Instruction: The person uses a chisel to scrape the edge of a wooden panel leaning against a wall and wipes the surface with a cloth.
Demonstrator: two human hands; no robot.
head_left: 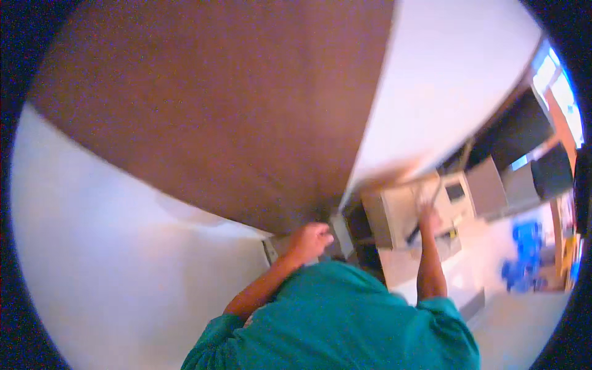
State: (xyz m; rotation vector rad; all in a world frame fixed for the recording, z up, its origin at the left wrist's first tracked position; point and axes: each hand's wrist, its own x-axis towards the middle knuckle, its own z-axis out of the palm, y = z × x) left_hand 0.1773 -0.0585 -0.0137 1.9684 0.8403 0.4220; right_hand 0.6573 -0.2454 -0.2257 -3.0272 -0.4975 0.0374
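Observation:
My left hand (311, 242) is in front of my body, near the lower end of a large brown panel (246, 111). Its fingers are curled in, and whatever they may hold is hidden. Out to the right, my right hand (430, 217) is smeared by motion in front of a beige cabinet (385, 216). A dark, narrow thing (413, 235) shows beside that hand, but I cannot tell whether it is held.
A pale wall (92, 246) runs along the left. A white surface (431, 80) borders the brown panel on its right. Dark and grey box-like units (518, 135) stand at the far right, with blurred blue objects (527, 246) below them.

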